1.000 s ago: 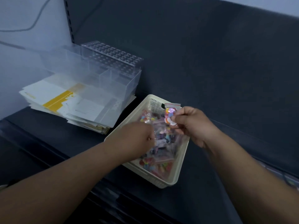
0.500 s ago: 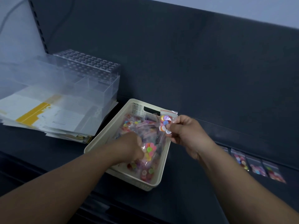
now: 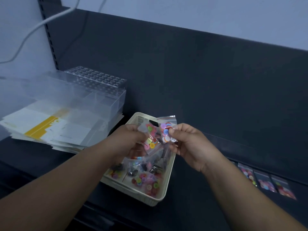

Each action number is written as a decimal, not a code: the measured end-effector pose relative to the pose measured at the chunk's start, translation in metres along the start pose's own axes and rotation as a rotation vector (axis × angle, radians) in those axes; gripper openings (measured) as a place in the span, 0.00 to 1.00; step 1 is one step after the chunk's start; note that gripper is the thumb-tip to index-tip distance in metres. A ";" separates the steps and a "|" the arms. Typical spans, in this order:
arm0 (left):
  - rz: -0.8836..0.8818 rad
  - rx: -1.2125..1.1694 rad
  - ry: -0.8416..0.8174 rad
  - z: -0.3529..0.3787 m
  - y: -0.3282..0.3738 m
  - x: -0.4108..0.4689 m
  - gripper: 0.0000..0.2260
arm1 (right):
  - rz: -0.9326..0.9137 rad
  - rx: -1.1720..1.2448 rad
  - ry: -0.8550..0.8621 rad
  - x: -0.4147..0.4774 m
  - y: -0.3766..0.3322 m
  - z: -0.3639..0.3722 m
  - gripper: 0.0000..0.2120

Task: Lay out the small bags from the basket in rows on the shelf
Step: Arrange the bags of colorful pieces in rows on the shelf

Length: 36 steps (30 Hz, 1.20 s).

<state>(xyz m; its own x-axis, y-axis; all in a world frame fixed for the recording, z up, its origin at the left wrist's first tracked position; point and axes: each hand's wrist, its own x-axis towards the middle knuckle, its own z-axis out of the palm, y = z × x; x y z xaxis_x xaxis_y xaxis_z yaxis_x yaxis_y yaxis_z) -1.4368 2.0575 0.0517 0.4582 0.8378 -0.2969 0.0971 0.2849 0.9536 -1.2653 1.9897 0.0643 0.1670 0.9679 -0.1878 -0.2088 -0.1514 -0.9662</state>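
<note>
Two up at once: my left hand (image 3: 128, 140) pinches the pink-and-yellow button bag (image 3: 150, 139), and my right hand (image 3: 188, 147) pinches the purple-and-blue button bag (image 3: 166, 130), both just above the cream basket (image 3: 145, 200). A short row of laid-out bags (image 3: 265, 183) sits on the shelf (image 3: 191, 205) to the right. The basket is well stocked, so I judge we're early on.

Basket (image 3: 138, 196) set on the shelf (image 3: 208, 205), with loose bags (image 3: 146, 180) heaped in it. Above its far end, a first bag (image 3: 150, 139) is held by the left hand (image 3: 126, 140) and a second bag (image 3: 165, 130) by the right hand (image 3: 188, 145). A row of bags (image 3: 265, 180) is laid on the shelf to the right. To the left, an organizer (image 3: 93, 92) is set on a paper stack (image 3: 50, 129).
</note>
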 end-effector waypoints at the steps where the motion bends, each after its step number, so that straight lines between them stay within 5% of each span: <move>1: 0.010 0.021 -0.007 0.003 0.001 0.000 0.05 | -0.019 -0.008 -0.010 -0.001 -0.002 -0.001 0.08; 8: 0.082 0.179 -0.131 0.050 0.013 -0.003 0.09 | -0.033 -0.072 0.035 -0.010 -0.015 -0.030 0.10; 16: 0.060 -0.070 -0.081 0.146 0.013 -0.001 0.09 | -0.012 -0.061 0.133 -0.062 -0.024 -0.112 0.10; 21: 0.058 -0.117 -0.185 0.225 0.002 -0.001 0.12 | -0.012 -0.039 0.241 -0.092 -0.019 -0.183 0.07; 30: 0.045 -0.029 -0.130 0.351 -0.019 0.001 0.11 | 0.039 0.021 0.435 -0.148 -0.004 -0.322 0.06; 36: 0.040 0.077 -0.038 0.401 -0.040 0.003 0.10 | 0.087 -0.045 0.648 -0.162 0.024 -0.413 0.14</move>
<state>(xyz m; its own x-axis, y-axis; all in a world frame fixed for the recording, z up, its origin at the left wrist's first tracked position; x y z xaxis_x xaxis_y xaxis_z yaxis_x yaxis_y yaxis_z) -1.0850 1.8621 0.0321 0.4958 0.8292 -0.2583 0.1448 0.2143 0.9660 -0.8997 1.7463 -0.0012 0.7012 0.6370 -0.3203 -0.2092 -0.2456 -0.9465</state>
